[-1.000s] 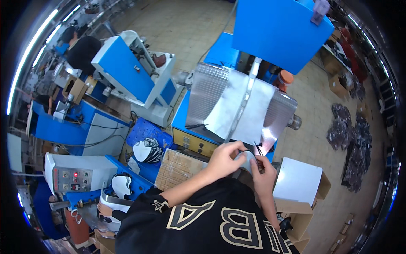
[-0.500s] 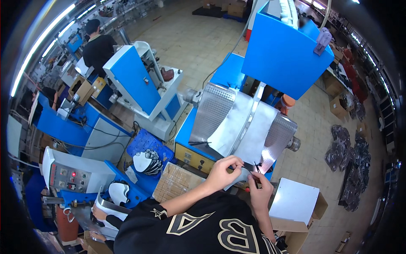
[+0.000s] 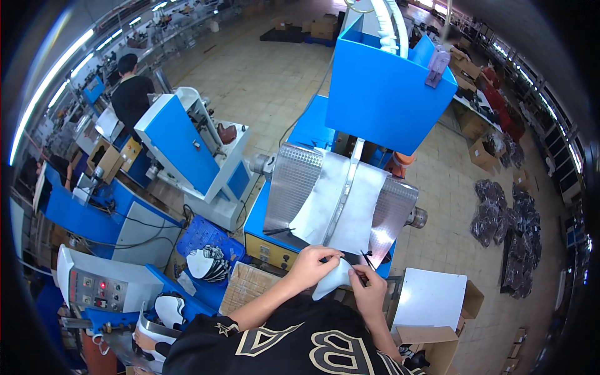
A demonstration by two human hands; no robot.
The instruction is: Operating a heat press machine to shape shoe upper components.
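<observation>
Just in front of my chest I hold a pale blue-grey, curved shoe-upper-like piece (image 3: 332,282) between both hands. My left hand (image 3: 314,265) pinches its upper left edge, fingers closed. With thumb and fingertips pressed together, my right hand (image 3: 370,286) grips the right side of it. Its exact kind cannot be made out. Beyond my hands stands a blue machine (image 3: 390,81) with a curved, grid-patterned metal bed (image 3: 292,187). White sheet (image 3: 369,194) drapes over that bed, and a narrow metal bar (image 3: 344,200) runs down its middle. Small black clips (image 3: 279,231) sit at the bed's near edge.
Left of me, a blue crate (image 3: 209,234) holds stacked white-and-black uppers (image 3: 206,262). A co-worker's hand (image 3: 145,340) is at a neighbouring machine (image 3: 100,284). A brown carton (image 3: 249,286) lies near my left forearm; a white board (image 3: 431,300) rests by an open carton (image 3: 431,344) on the right.
My view has shifted, so the machines sit lower and further left. The pale piece has turned up between my hands and shows more of its surface. Both hands keep hold.
</observation>
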